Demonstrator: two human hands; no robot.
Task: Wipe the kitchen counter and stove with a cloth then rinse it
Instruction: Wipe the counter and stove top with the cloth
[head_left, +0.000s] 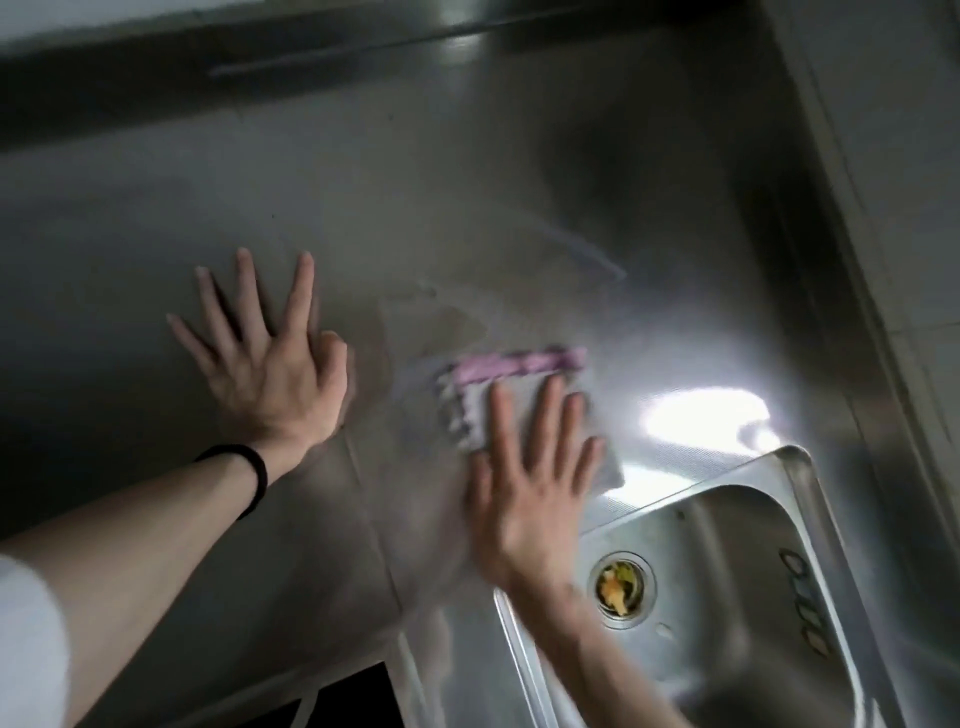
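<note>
Both hands are spread flat on the steel desk (467, 182): my left hand (270, 374) braces bare, my right hand (530, 499) presses the cloth (467, 410) just beside the sink (727, 545). Damp streaks around the cloth suggest I am partway through the desk; stove and rinsing look not yet done. Count: two hands, one cloth, one sink, one drain (621, 584) holding food scraps.

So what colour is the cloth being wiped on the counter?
The cloth is grey-white with a pink-purple strip, seen in the head view.
</note>
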